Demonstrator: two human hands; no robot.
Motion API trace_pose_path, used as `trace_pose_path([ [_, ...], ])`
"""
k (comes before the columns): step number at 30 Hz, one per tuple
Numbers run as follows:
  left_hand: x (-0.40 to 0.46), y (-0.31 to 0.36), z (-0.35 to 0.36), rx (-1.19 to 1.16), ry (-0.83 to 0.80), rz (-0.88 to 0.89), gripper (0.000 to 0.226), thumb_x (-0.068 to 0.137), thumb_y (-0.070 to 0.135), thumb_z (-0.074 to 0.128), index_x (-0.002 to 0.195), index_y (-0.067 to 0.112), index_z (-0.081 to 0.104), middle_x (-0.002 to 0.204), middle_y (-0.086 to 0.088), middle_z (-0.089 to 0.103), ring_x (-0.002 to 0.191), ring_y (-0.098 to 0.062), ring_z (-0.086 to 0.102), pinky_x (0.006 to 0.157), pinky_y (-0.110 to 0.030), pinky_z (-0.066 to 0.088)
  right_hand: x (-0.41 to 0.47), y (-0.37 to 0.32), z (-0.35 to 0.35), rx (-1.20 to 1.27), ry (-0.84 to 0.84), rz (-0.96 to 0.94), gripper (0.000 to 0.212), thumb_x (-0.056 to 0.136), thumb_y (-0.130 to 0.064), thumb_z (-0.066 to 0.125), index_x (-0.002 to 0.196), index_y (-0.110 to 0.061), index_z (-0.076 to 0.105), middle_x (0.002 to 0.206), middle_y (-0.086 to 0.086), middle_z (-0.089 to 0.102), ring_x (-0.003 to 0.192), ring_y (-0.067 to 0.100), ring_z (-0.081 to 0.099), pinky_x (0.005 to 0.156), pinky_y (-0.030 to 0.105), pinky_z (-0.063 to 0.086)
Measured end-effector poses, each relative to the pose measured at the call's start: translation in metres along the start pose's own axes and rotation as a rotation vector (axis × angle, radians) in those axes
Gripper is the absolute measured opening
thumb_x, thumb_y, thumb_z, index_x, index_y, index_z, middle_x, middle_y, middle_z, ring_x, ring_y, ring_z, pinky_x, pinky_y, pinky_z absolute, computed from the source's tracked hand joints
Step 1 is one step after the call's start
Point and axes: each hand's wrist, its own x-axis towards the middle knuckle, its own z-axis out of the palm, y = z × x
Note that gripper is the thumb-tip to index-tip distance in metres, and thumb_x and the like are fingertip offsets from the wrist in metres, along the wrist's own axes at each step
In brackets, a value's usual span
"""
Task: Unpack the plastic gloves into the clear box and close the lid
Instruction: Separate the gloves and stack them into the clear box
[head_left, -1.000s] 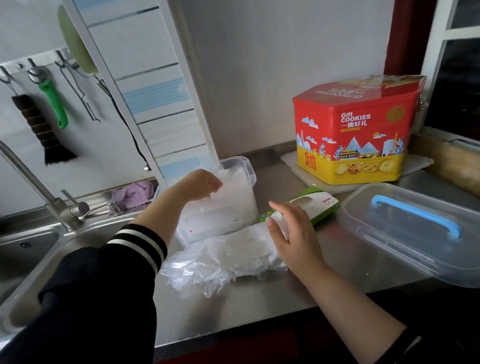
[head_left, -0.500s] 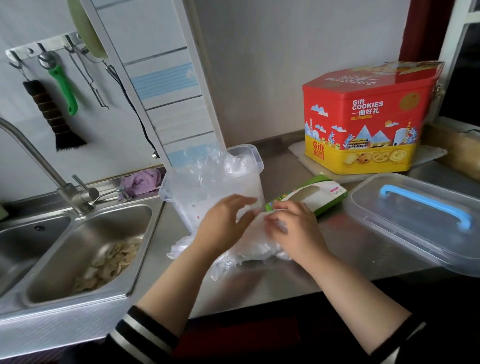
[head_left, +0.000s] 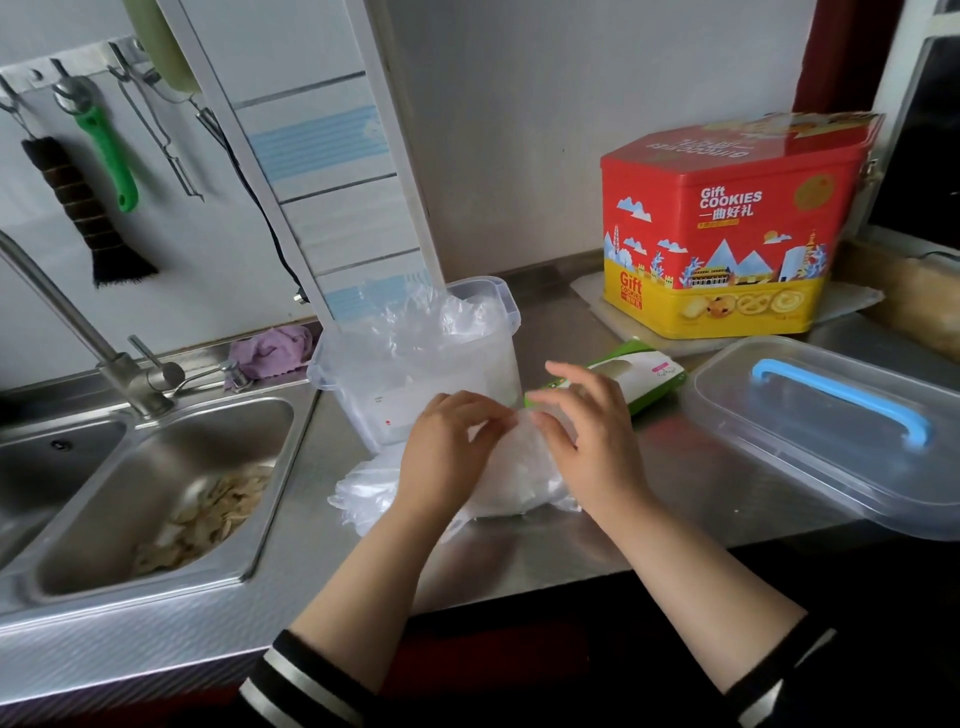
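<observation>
A pile of thin clear plastic gloves (head_left: 511, 486) lies on the steel counter in front of the clear box (head_left: 498, 364). The box stands open, with several gloves bulging out of its top. My left hand (head_left: 449, 452) rests on the pile's left side and pinches the plastic at its top. My right hand (head_left: 587, 441) pinches the same plastic from the right, its other fingers spread. The box's clear lid (head_left: 831, 431) with a blue handle lies flat to the right. A green and white glove packet (head_left: 631, 374) lies behind my right hand.
A red and yellow cookie tin (head_left: 727, 234) stands at the back right on a board. A double steel sink (head_left: 156, 483) with scraps and a tap (head_left: 104, 353) is on the left. Brushes hang on the wall rail. A purple cloth (head_left: 272, 351) lies behind the sink.
My left hand left the box and came down onto the glove pile, meeting my right hand there. The view shifted left, showing the sink.
</observation>
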Motion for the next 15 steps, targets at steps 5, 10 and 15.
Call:
trace_pose_path([
  [5, 0.022, 0.009, -0.024, -0.498, 0.037, -0.46, 0.015, 0.088, 0.018, 0.069, 0.077, 0.027, 0.072, 0.069, 0.015, 0.07, 0.068, 0.003, 0.062, 0.075, -0.015, 0.048, -0.002, -0.003, -0.004, 0.076, -0.071, 0.096, 0.055, 0.085, -0.041, 0.065, 0.129, -0.01, 0.052, 0.126, 0.005, 0.056, 0.116, 0.013, 0.05, 0.097, 0.031, 0.042],
  [10, 0.041, 0.003, -0.051, -0.746, 0.102, -0.548, 0.008, 0.083, 0.025, 0.069, 0.08, 0.018, 0.071, 0.067, 0.005, 0.07, 0.064, -0.009, 0.063, 0.07, -0.024, 0.052, -0.006, -0.005, 0.0, 0.013, -0.134, 0.103, 0.053, 0.083, -0.045, 0.068, 0.122, -0.011, 0.057, 0.115, 0.0, 0.063, 0.104, 0.01, 0.049, 0.091, 0.034, 0.043],
  [15, 0.069, -0.011, -0.092, -0.868, 0.214, -0.548, 0.015, 0.089, 0.019, 0.065, 0.077, 0.011, 0.07, 0.066, 0.0, 0.067, 0.062, -0.011, 0.061, 0.068, -0.027, 0.054, -0.006, 0.0, 0.002, 0.019, -0.151, 0.12, 0.052, 0.085, -0.054, 0.052, 0.118, -0.014, 0.059, 0.111, -0.003, 0.065, 0.102, 0.015, 0.057, 0.09, 0.038, 0.048],
])
